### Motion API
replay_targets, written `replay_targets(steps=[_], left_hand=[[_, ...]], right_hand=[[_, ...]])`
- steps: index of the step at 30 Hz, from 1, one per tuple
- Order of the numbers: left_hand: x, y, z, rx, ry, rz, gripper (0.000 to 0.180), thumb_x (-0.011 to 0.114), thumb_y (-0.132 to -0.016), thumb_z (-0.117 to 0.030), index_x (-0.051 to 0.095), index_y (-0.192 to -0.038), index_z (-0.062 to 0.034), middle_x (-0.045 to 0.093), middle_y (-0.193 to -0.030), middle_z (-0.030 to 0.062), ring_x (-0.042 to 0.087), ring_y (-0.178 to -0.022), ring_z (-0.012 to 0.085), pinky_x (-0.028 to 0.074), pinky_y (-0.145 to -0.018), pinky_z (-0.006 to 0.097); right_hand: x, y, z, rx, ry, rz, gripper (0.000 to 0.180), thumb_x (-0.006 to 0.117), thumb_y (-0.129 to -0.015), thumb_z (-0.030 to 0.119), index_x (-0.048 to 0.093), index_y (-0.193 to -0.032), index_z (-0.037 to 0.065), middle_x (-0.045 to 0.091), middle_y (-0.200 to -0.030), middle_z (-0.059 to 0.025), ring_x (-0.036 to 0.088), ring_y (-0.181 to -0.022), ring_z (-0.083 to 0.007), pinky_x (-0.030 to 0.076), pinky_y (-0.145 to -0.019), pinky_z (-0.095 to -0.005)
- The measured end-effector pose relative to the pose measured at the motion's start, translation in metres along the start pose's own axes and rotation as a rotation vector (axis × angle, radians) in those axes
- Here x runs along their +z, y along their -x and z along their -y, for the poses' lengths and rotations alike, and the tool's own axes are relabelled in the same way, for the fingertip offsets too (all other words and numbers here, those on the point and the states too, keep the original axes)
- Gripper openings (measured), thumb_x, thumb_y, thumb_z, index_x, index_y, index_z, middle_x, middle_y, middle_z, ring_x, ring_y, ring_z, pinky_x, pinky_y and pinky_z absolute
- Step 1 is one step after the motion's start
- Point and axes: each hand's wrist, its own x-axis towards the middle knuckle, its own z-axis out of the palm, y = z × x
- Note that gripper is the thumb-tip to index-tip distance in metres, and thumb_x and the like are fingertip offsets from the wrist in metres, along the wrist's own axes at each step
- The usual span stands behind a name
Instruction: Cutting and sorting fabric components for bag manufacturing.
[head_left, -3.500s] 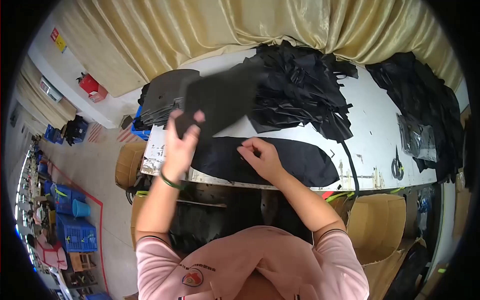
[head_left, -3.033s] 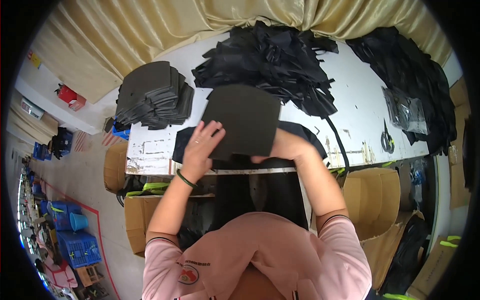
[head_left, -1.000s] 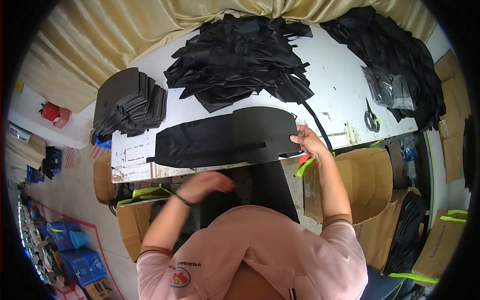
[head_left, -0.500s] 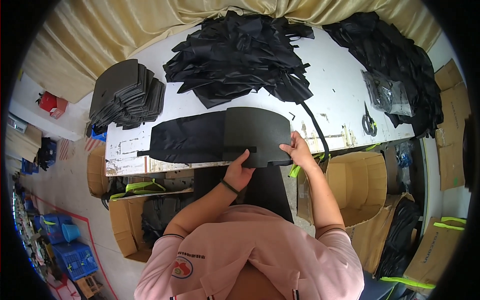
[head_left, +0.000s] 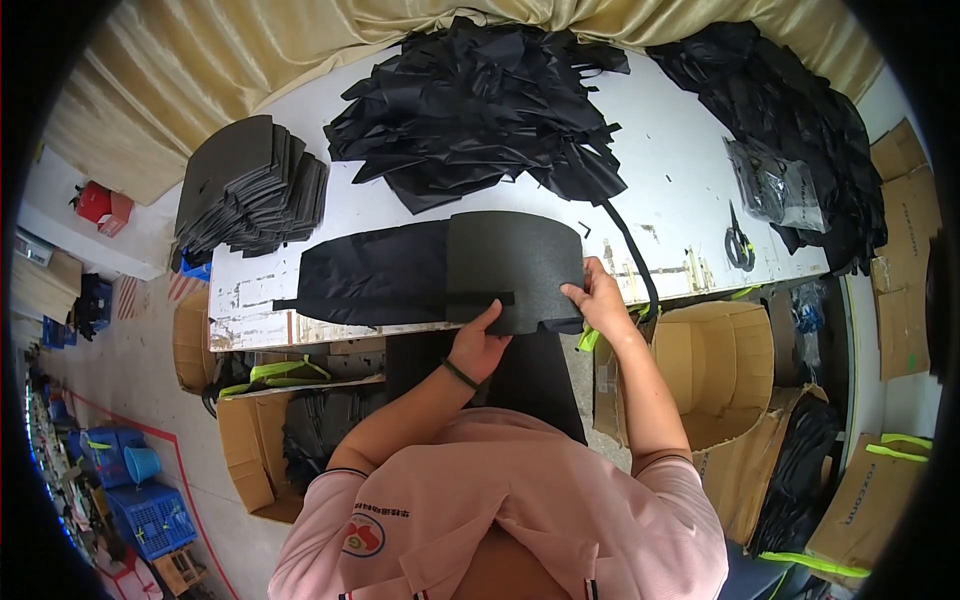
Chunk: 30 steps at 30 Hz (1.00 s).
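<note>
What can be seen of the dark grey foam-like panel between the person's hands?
The dark grey foam-like panel looks thin, slightly bowed, with a rounded upper edge. It covers the right part of a long black fabric piece on a white table. A narrow black strap crosses its lower left. The right hand pinches its right edge; the left hand touches its lower edge.

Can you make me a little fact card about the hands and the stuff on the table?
Left hand: thumb on the end of a black strap
Right hand: gripping the right edge of a dark sheet
Partly under the sheet: black cloth
On the table, left: stack of dark sheets
Far side: heap of black fabric
Right side: scissors
</note>
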Motion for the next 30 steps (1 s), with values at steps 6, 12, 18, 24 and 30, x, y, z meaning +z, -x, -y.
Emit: replay_targets(steps=[6,12,18,24,30], left_hand=[[0.004,0.002,-0.001,0.011,-0.045,0.03,0.028,0.065,-0.089,-0.014,0.057,-0.116,-0.0118,0.06,-0.116,0.0016,0.056,-0.108,0.0198,0.042,-0.098,0.037],[-0.017,0.024,-0.032,-0.668,-0.291,0.37,0.036,0.058,-0.094,-0.032,0.054,-0.123,-0.0105,0.059,-0.122,0.0027,0.053,-0.116,0.0209,0.038,-0.103,0.042],[0.031,0.023,-0.05,1.001,-2.196,0.741,0.063,0.064,-0.085,-0.042,0.044,-0.138,-0.0122,0.038,-0.145,0.0126,0.032,-0.136,0.0316,0.026,-0.11,0.052],[0.002,-0.005,-0.053,0.976,-2.559,0.541,0.095,0.071,-0.07,-0.056,0.029,-0.147,-0.0211,0.026,-0.152,0.0125,0.02,-0.14,0.0363,0.014,-0.106,0.068],[0.006,-0.006,-0.047,0.945,-2.546,0.539,0.091,0.069,-0.072,-0.055,0.028,-0.147,-0.0229,0.028,-0.151,0.0112,0.022,-0.14,0.0342,0.015,-0.106,0.066]], right_hand=[[-0.003,-0.002,0.004,0.004,0.193,-0.016,0.038,0.071,-0.08,0.009,0.049,-0.109,-0.001,0.064,-0.08,-0.0125,0.06,-0.07,-0.0207,0.048,-0.067,-0.0334],[-0.019,-0.023,-0.001,0.037,0.01,0.113,0.037,0.072,-0.08,0.008,0.053,-0.109,-0.001,0.065,-0.084,-0.0109,0.06,-0.074,-0.018,0.048,-0.07,-0.0318],[-0.017,-0.039,-0.04,0.032,0.156,0.097,0.041,0.073,-0.08,0.017,0.054,-0.111,-0.002,0.066,-0.098,-0.0201,0.064,-0.092,-0.0308,0.048,-0.08,-0.0357],[-0.025,-0.075,0.017,-0.045,0.621,-0.06,0.035,0.072,-0.079,0.026,0.061,-0.108,0.009,0.063,-0.107,-0.0155,0.062,-0.099,-0.0331,0.049,-0.081,-0.0412],[0.019,-0.178,0.044,-0.612,0.648,-0.415,0.034,0.072,-0.074,0.013,0.064,-0.107,0.009,0.057,-0.122,-0.0144,0.053,-0.113,-0.0319,0.044,-0.093,-0.0395]])
